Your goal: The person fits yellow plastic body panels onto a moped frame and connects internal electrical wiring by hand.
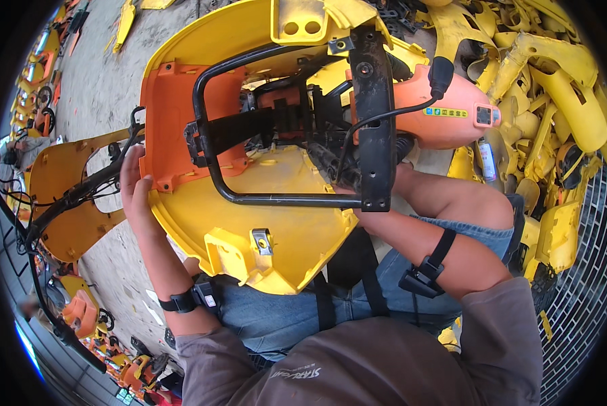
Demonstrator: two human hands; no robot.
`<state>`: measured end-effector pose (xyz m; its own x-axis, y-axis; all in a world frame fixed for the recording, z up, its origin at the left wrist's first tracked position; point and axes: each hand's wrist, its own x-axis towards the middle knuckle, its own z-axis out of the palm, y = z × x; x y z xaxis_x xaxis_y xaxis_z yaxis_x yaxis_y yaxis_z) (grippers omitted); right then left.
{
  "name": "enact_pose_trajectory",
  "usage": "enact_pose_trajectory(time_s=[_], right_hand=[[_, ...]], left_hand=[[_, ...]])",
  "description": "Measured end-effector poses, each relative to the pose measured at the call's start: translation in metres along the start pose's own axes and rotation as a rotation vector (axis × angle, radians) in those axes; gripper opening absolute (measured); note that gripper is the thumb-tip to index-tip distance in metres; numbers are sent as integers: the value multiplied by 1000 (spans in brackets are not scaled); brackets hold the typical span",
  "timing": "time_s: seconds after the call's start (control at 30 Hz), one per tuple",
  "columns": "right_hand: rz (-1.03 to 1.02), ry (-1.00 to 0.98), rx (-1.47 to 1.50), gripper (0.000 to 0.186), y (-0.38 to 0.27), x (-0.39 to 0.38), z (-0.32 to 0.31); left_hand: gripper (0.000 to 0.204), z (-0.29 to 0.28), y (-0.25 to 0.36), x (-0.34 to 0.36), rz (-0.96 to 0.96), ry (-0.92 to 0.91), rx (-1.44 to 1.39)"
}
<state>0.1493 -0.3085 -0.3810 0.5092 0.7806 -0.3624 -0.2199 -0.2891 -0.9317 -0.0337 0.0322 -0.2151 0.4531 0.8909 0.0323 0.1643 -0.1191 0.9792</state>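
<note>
In front of me is a partly assembled scooter body with large yellow shell panels (283,177) around a black tubular frame (212,152). An orange panel (164,128) joins the yellow ones at its left end. My left hand (139,196) grips the left edge near the corner where orange meets yellow, thumb along the edge. My right hand (348,178) reaches in behind the upright black metal plate (374,122); its fingers are mostly hidden. A black cable (384,116) runs to a salmon-coloured rounded cover (428,111) on the right. A metal clip (261,241) sits on the near yellow panel.
Many loose yellow shell parts (554,101) are heaped at the right, with a spray can (486,160) beside them. At the left, a dark bar with cables (80,193) and a yellow-orange panel (56,203) stand close. More scooter parts line the concrete floor (103,88).
</note>
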Motion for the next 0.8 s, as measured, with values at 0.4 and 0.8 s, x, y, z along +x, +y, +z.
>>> enact_pose_trajectory(time_s=[0.4,0.8], right_hand=[[-41,28,-49,34,-3,-2,3],[-262,-59,-298,52,-1,-13,43]], left_hand=[[68,51,61,-85,847,-427,512],[62,57,61,-81,891,-377,454]])
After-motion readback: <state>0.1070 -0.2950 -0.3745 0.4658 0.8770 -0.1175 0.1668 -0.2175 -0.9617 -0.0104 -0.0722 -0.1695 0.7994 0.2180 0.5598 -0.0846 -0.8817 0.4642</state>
